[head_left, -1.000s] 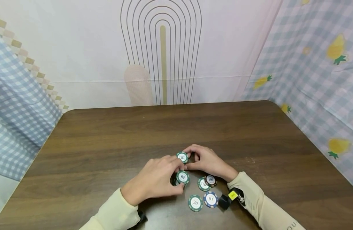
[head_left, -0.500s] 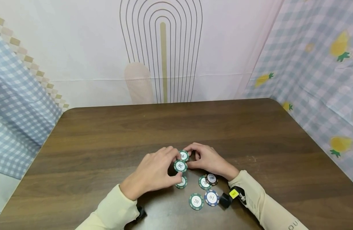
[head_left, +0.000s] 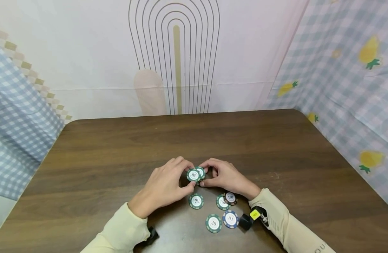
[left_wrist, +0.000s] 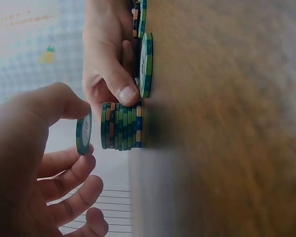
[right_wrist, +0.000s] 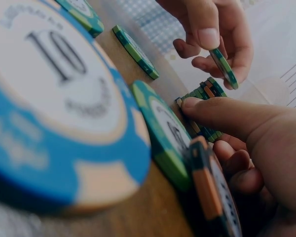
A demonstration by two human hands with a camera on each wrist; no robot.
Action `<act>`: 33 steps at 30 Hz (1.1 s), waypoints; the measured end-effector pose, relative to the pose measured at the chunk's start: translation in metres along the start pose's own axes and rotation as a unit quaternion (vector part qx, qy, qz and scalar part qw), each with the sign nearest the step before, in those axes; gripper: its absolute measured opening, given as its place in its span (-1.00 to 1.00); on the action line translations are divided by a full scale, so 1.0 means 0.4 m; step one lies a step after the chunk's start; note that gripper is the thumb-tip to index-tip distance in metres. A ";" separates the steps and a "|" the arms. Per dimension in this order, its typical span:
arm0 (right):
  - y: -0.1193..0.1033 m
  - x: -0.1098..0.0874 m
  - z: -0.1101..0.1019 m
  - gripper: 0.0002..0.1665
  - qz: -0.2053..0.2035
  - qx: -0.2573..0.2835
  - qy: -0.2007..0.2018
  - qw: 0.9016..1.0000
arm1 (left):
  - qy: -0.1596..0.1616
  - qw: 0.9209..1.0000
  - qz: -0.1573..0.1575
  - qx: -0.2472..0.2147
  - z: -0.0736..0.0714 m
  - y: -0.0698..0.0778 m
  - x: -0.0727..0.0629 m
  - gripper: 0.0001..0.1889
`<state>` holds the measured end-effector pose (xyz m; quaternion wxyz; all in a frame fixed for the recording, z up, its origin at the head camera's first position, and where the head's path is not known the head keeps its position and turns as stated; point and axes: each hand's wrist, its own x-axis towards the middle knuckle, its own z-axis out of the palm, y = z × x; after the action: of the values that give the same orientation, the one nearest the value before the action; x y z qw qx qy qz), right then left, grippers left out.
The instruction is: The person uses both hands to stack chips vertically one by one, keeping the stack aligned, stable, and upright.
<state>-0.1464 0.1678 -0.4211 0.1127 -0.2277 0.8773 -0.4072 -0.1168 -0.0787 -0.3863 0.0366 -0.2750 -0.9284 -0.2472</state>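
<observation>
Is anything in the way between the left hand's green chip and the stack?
Nothing visible is: only open air shows between the green 20 chip in the left hand and the top of the chip stack. The right hand grips the stack's side, its thumb clear of the top.

On brown wooden table [head_left: 118,147]: round multicoloured chip stack [left_wrist: 122,127]; before it, round green-white 20 chip [head_left: 214,223] just left of round blue-white 10 chip [head_left: 230,219].
</observation>
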 end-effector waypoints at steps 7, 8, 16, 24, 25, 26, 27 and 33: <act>0.003 -0.008 0.003 -0.55 0.004 0.004 0.002 1.000 | 0.000 1.000 -0.005 -0.003 0.005 0.004 0.003 -0.67; 0.004 -0.009 0.004 -0.54 0.004 0.005 0.002 1.000 | 0.001 1.000 -0.007 0.000 0.006 0.004 0.004 -0.68; 0.006 -0.006 0.005 -0.54 0.004 0.000 0.003 1.000 | 0.010 1.000 -0.016 0.009 0.007 0.001 0.013 -0.67; -0.008 0.007 0.004 -0.54 -0.001 -0.004 0.000 1.000 | 0.010 1.000 -0.023 0.009 0.004 -0.009 0.024 -0.66; -0.008 0.008 0.004 -0.54 -0.002 -0.004 0.000 1.000 | 0.010 1.000 -0.023 0.009 0.005 -0.010 0.026 -0.66; -0.008 0.009 0.004 -0.54 -0.003 -0.005 0.000 1.000 | 0.011 1.000 -0.024 0.008 0.006 -0.010 0.028 -0.66; -0.008 0.009 0.004 -0.54 -0.003 -0.006 0.001 1.000 | 0.009 1.000 -0.025 0.006 0.006 -0.009 0.030 -0.66; -0.004 0.003 -0.002 -0.51 0.001 -0.009 0.002 1.000 | -0.006 1.000 -0.022 -0.006 0.014 -0.003 0.039 -0.66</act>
<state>-0.1473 0.1666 -0.4193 0.1094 -0.2266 0.8814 -0.3998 -0.1302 -0.0694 -0.3885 0.0235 -0.2558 -0.9330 -0.2521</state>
